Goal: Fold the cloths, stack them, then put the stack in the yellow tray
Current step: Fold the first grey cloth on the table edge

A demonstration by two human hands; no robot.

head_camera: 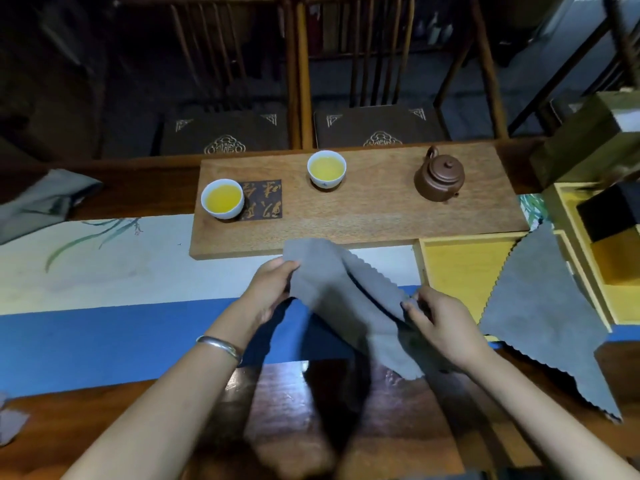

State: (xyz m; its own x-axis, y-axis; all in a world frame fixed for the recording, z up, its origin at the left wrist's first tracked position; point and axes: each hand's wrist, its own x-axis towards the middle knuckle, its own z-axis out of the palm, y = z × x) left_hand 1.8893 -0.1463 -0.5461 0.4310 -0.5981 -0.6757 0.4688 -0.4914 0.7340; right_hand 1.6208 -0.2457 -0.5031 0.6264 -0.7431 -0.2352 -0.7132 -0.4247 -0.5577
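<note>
A grey cloth [332, 289] with zigzag edges hangs lifted over the blue and white table runner, partly doubled over. My left hand [272, 289] pinches its upper left edge. My right hand [436, 320] pinches its right edge lower down. A second grey cloth [540, 313] lies spread flat to the right, draped over the corner of the yellow tray [457, 268] and down onto the table. At the far left edge a bit of another grey cloth [10, 424] shows.
A wooden tea board [374, 216] behind the cloth carries two cups of yellow tea [222, 198] [326, 169] and a brown teapot [440, 174]. A black box [609, 209] sits in a second yellow tray at right. Chairs stand beyond the table. Folded grey fabric [41, 199] lies far left.
</note>
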